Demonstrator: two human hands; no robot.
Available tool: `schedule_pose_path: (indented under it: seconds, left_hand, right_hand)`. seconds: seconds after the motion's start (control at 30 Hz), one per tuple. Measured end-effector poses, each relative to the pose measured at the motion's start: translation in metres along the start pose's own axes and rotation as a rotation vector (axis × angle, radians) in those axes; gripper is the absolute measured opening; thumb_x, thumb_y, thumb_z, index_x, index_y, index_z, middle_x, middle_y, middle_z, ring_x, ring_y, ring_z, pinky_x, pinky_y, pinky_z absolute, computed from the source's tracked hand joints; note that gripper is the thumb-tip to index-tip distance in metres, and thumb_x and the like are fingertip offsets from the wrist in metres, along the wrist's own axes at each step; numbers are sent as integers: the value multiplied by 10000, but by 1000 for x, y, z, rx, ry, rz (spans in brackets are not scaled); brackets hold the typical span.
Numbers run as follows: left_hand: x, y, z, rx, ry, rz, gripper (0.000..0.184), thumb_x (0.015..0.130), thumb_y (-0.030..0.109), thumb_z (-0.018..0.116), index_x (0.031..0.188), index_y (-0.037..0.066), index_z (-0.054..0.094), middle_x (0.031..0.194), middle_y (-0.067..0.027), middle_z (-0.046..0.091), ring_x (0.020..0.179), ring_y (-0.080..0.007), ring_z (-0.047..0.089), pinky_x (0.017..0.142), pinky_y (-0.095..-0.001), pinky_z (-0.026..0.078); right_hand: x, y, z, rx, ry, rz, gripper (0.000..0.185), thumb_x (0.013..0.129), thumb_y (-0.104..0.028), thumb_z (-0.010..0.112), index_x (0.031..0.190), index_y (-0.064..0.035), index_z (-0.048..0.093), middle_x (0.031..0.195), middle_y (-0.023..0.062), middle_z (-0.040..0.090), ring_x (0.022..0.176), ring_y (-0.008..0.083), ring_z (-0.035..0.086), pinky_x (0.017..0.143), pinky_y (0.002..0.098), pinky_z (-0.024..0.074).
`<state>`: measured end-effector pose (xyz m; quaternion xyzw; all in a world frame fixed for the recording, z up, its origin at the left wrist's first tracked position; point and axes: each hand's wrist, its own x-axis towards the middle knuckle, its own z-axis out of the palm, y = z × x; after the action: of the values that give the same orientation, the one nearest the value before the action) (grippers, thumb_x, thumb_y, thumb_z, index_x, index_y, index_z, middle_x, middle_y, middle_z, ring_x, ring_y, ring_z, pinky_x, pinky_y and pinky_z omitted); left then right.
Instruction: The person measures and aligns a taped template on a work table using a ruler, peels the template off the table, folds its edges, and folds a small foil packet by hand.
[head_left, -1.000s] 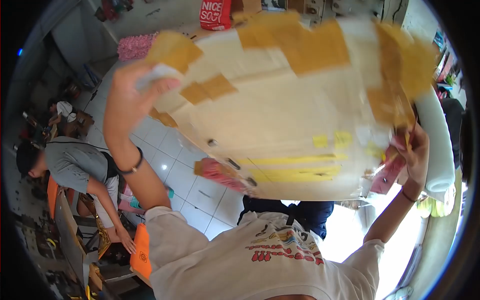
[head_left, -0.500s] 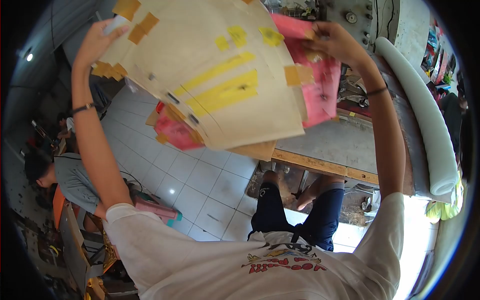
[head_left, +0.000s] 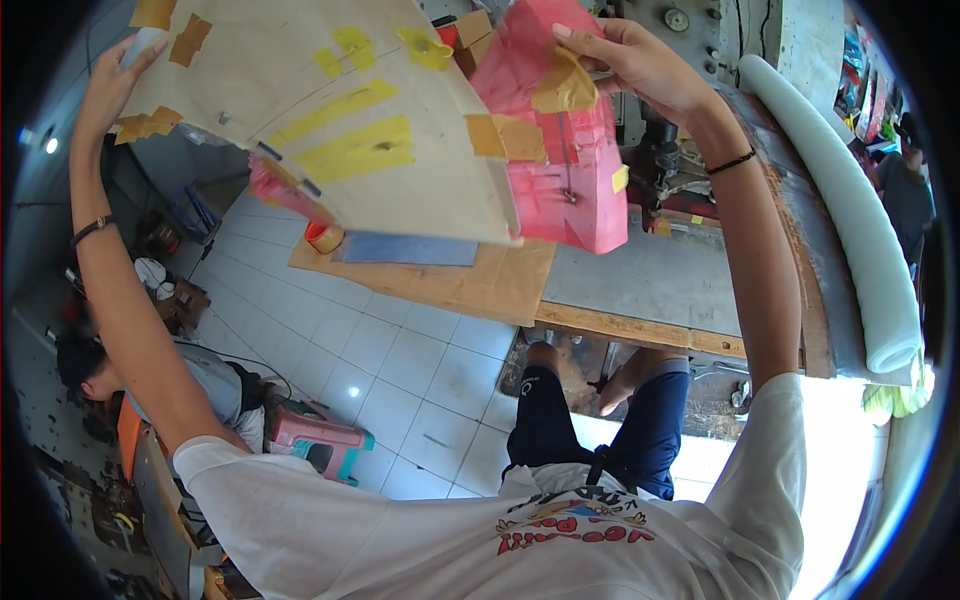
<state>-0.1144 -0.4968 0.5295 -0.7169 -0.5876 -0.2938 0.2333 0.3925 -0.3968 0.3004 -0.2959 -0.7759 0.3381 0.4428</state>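
Note:
Raised at the upper left, my left hand (head_left: 108,88) grips the left edge of a large cream pattern sheet (head_left: 270,85), patched with yellow and brown tape. My right hand (head_left: 645,70), at the upper middle right, pinches a pink sheet (head_left: 585,185) near a brown tape strip (head_left: 562,82). The pink sheet lies partly behind the cream one, and brown tape bridges their edges. More pink material (head_left: 285,190) shows beneath the cream sheet's lower left edge. Both sheets are held up over the bench and floor.
Beneath the sheets, a brown board (head_left: 440,285) carries a blue sheet (head_left: 410,249) and a tape roll (head_left: 323,236). A grey worktable (head_left: 650,285) adjoins it. On the right lies a white padding roll (head_left: 850,210). A person (head_left: 215,385) is at lower left, near a pink stool (head_left: 310,432).
Both hands and the taped sheets have shifted left. More of the pink sheet shows on the right, and the brown board with its blue sheet and tape roll has come into view.

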Motion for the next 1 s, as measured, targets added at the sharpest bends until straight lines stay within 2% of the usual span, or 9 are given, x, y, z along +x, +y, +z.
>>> schedule_pose_path:
  seconds: [0.43, 0.53, 0.67, 0.7, 0.73, 0.9, 0.93, 0.97, 1.0]
  left_hand:
    - [1, 0, 56, -37, -356, -49, 338, 903, 286, 666, 1019, -32, 661, 840, -57, 681, 707, -118, 627, 691, -291, 494]
    - [22, -29, 73, -39, -251, -47, 327, 903, 263, 665, 1035, -36, 655, 827, -57, 675, 693, -120, 618, 689, -306, 493]
    - [32, -16, 63, 288, 327, -84, 417, 887, 405, 649, 1097, 46, 674, 915, -124, 717, 853, -295, 696, 754, -357, 511]
    - [39, -24, 59, 387, 501, -187, 523, 867, 526, 628, 1218, 139, 657, 1049, -130, 713, 995, -289, 674, 860, -386, 489]
    - [35, -24, 56, 335, 643, -159, 527, 866, 532, 624, 1211, 135, 661, 1056, -128, 713, 999, -294, 672, 862, -388, 489]
    - [-51, 8, 95, -184, 1102, -78, 393, 863, 365, 706, 1077, 36, 706, 1005, -160, 721, 920, -271, 694, 845, -373, 502]
    - [-72, -1, 114, -162, 1085, -42, 341, 862, 299, 717, 1053, 17, 707, 995, -156, 722, 919, -249, 689, 850, -363, 499]
    - [-95, -10, 137, -141, 1068, -6, 289, 861, 233, 728, 1028, -2, 709, 984, -152, 723, 918, -227, 684, 855, -353, 495]
    - [-121, -19, 162, -86, 969, -62, 227, 885, 173, 695, 1024, -7, 698, 1009, -131, 714, 948, -220, 666, 891, -349, 480]
  right_hand:
    - [40, 10, 6, -389, -56, 31, 399, 898, -436, 656, 1086, -84, 664, 894, -5, 674, 758, 130, 634, 645, 288, 506]
    - [81, 18, 4, -448, 177, -112, 431, 900, -356, 683, 1130, 6, 637, 1029, 199, 703, 935, 338, 679, 782, 406, 530]
    - [104, -15, 14, -396, 639, -402, 354, 942, -279, 631, 1105, 35, 615, 949, 207, 697, 848, 288, 682, 736, 381, 525]
    - [102, -23, 20, -235, 720, -661, 295, 956, -233, 614, 1060, 43, 600, 860, 182, 683, 745, 275, 655, 677, 358, 509]
    - [82, -49, 26, -121, 654, -586, 242, 954, -197, 622, 1021, 32, 583, 796, 149, 650, 678, 250, 603, 643, 340, 486]
    - [38, -38, 41, -622, 604, -1176, 172, 967, -183, 617, 994, -15, 589, 917, 79, 644, 683, 216, 553, 595, 306, 455]
    - [41, 3, 37, -928, 654, -1058, 331, 844, -384, 696, 1030, -111, 669, 865, 24, 651, 757, 212, 626, 650, 325, 492]
    - [26, -8, 53, -744, 351, -1299, 259, 749, -262, 722, 962, -123, 674, 869, 49, 625, 812, 282, 612, 694, 351, 489]
    - [15, -1, 68, -733, 299, -1338, 208, 703, -159, 624, 908, -156, 657, 793, 39, 516, 771, 233, 553, 666, 334, 472]
